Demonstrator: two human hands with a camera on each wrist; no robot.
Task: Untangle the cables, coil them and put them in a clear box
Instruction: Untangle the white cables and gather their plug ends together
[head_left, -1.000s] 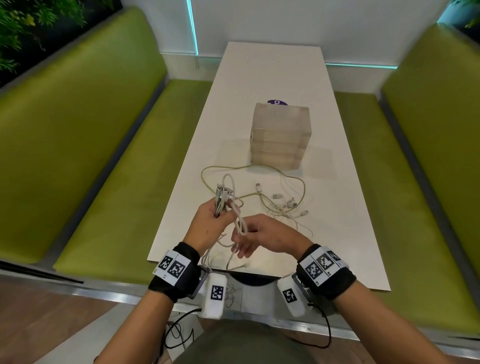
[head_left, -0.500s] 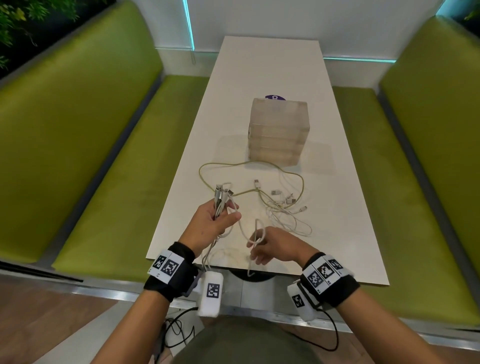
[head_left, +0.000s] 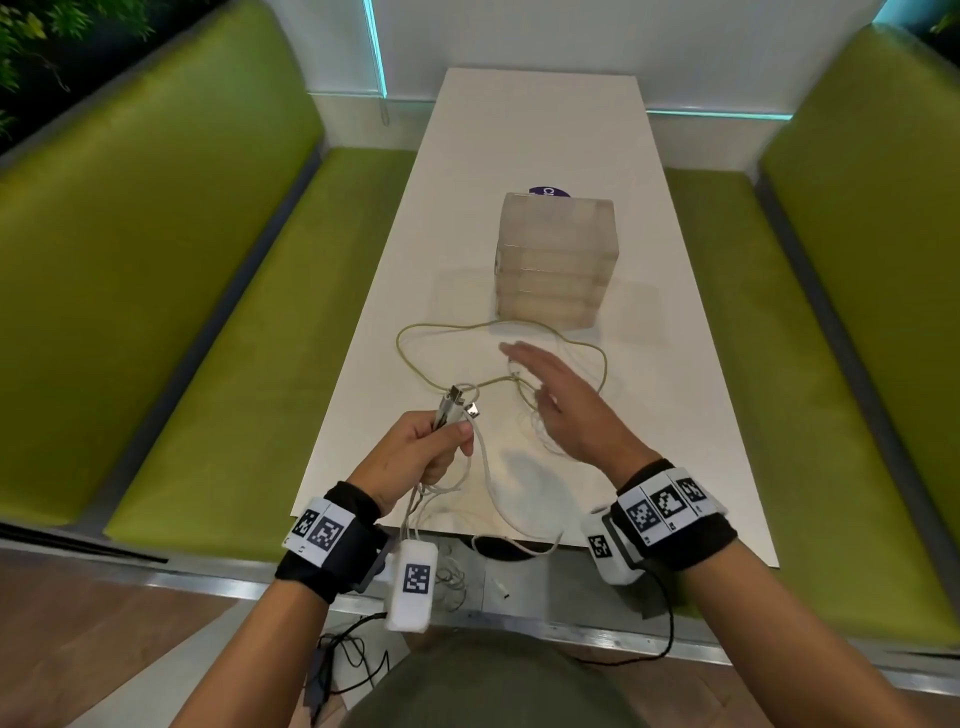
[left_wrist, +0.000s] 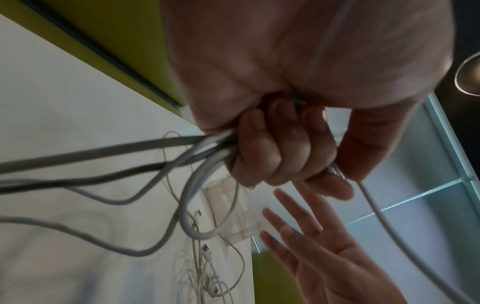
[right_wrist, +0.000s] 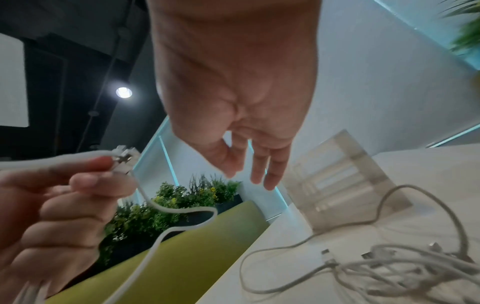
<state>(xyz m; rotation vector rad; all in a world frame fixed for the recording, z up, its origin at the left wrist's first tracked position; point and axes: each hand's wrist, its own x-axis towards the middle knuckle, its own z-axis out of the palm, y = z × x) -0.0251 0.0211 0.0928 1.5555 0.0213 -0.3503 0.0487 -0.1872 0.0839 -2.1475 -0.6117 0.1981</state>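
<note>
My left hand (head_left: 431, 447) grips a bunch of white cables (head_left: 480, 467) just behind their plugs (head_left: 460, 408); the cords hang over the table's near edge. In the left wrist view the left hand (left_wrist: 283, 152) curls its fingers round the cables (left_wrist: 197, 156). My right hand (head_left: 561, 400) hovers flat, fingers straight, above a loose tangle of white and yellowish cables (head_left: 519, 384) on the table. It holds nothing. The right hand (right_wrist: 249, 156) shows empty in its wrist view, with the tangle (right_wrist: 389, 267) below. A stack of clear boxes (head_left: 558, 262) stands behind the tangle.
The white table (head_left: 675, 415) runs away from me between two green benches (head_left: 208, 338) (head_left: 831, 364). A purple sticker (head_left: 548, 191) peeks out behind the boxes. Black wires (head_left: 353, 660) lie on the floor near my knees. Plants (right_wrist: 182, 197) stand behind the left bench.
My right hand has let go of the white cable it was pinching near the table's edge and moved forward, open, over the tangle. The left hand keeps its grip.
</note>
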